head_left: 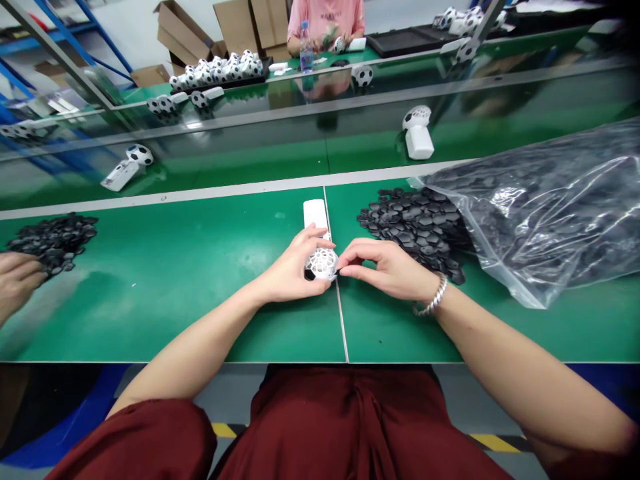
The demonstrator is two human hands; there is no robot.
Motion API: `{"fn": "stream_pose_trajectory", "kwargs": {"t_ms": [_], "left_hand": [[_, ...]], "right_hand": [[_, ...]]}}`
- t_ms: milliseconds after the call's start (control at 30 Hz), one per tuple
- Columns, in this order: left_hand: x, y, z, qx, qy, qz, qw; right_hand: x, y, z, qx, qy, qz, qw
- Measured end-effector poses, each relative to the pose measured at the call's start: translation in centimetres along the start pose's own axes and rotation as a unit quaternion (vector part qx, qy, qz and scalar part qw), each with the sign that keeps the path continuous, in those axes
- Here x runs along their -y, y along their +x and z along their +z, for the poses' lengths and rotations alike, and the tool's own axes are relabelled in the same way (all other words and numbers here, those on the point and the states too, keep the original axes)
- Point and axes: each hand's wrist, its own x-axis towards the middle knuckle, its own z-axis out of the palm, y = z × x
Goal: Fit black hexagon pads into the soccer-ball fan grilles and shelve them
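Observation:
My left hand [296, 267] grips a white ball-shaped shell [323, 261] with a lattice of openings, its fingers over the top and thumb along the near side. One black patch shows on the shell's lower left. A white rectangular part [314, 212] extends from the ball away from me on the green table. My right hand [387, 267], with a silver bracelet on its wrist, pinches a small black piece [339, 271] against the ball's right side. Fingertips hide most of that piece.
A heap of black pieces [415, 223] spills from a clear plastic bag [550, 207] on the right. At far left a co-worker's hand [20, 277] touches another black heap [60, 240]. Beyond the pale rail, white-and-black ball units [419, 137] lie on a green belt; a person [327, 27] sits opposite.

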Motion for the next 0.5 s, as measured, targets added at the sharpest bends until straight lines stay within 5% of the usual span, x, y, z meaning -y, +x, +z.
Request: {"fn": "stream_pose_trajectory", "kwargs": {"t_ms": [500], "left_hand": [[-0.2,0.1,0.4,-0.013,-0.03,-0.028,0.999]], "right_hand": [[-0.5,0.6,1.6,-0.033,0.077,0.041,0.996]]}}
